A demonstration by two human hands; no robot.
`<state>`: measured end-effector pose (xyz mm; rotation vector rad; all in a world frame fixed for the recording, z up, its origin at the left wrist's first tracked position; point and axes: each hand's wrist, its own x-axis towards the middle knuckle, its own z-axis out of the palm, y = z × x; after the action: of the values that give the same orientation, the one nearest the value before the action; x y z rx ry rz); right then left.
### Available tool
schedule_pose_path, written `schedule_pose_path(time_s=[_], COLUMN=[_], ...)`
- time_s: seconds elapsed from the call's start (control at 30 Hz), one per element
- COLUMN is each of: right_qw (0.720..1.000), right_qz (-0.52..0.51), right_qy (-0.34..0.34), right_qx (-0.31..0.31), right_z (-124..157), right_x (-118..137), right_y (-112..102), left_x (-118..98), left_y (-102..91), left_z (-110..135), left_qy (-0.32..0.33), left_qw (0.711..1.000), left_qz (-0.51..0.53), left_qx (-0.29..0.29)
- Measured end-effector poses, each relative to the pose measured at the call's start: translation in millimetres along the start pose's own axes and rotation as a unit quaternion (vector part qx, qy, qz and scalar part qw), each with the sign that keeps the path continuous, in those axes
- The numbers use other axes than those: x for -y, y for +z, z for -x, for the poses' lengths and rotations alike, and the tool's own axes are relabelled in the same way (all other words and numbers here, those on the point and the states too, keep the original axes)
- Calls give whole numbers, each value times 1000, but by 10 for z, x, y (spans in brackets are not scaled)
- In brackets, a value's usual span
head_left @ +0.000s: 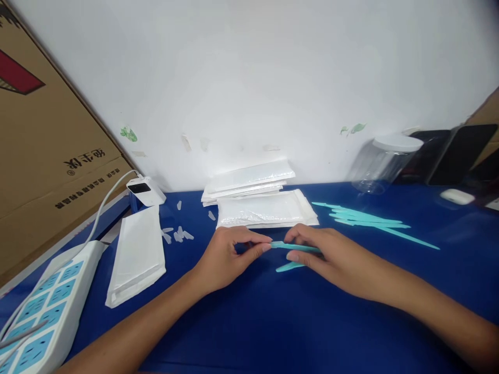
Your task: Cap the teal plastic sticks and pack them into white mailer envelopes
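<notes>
My left hand [230,255] pinches the blade end of a turquoise eyebrow razor [277,244] between thumb and fingertips. At the other end, my right hand [331,254] has its thumb and fingers around the razor's handle, partly hiding it. Beneath the right hand, a second turquoise razor [287,267] lies on the blue table, mostly covered. Several more turquoise razors [366,218] lie in a loose pile beyond the right hand. Small translucent blade caps [178,235] are scattered on the table to the left.
White padded packets [265,208] are stacked against the wall; another packet [136,254] lies at left. Beside it are a power strip [58,306] with cables and a small white device [145,191]. A lidded transparent jar [384,163] and white case [457,196] stand right.
</notes>
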<state>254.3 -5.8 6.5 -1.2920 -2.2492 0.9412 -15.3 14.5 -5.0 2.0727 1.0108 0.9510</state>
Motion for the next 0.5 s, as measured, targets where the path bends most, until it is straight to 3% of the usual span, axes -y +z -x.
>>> schedule_pose_path(time_s=[0.1,0.27,0.4,0.43,0.5], right_qw=[1000,997,992,991,991], right_qz=[5,21,56,67,90], right_qy=[14,14,27,30,31], right_qx=[21,71,110,108,94], right_z=[39,43,38,41,50], right_x=[-58,-117,-138,-150,-179], right_y=[-25,-153,-274,-293,-316], left_x=[40,136,115,104,97], left_y=[-72,-229,-332,-367,-463], left_z=[-37,-75,-67,-68,-83], left_qy=[-44,-103,-78,-59,-22], left_qw=[999,992,981,980,980], left_qz=[-6,-11,-100,-126,-179], left_qx=[7,65,144,143,86])
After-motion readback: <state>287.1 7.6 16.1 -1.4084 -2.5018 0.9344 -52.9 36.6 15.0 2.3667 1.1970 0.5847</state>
